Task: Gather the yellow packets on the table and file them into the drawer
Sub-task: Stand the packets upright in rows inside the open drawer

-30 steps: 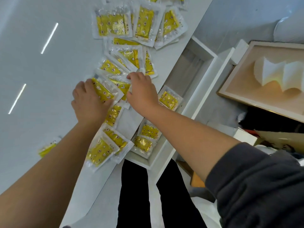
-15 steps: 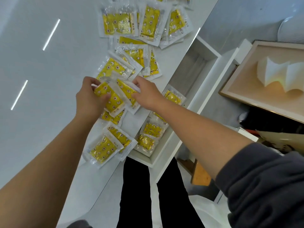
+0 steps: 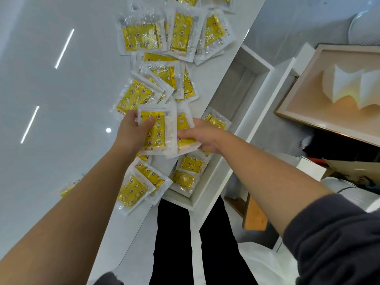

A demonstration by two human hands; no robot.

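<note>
Several yellow packets in clear wrappers lie scattered on the white table [image 3: 51,124]. My left hand [image 3: 131,132] and my right hand [image 3: 197,134] together hold a small stack of yellow packets [image 3: 162,130] upright above the table's edge. The left thumb presses on the front packet; the right fingers grip the stack from the side. More packets [image 3: 144,38] lie further up the table, and two packets [image 3: 135,188] rest near the edge below my hands. The open white drawer [image 3: 255,95] sits to the right, with several packets [image 3: 189,169] at its near end.
A lone packet [image 3: 67,188] lies partly under my left forearm. A framed relief picture [image 3: 337,95] leans to the right of the drawer. My dark trouser legs [image 3: 172,243] stand below the table's edge, with a cardboard piece [image 3: 255,214] on the floor.
My hands lifted packets off the table, brought them together and turned them upright into one stack, moving slightly toward the drawer.
</note>
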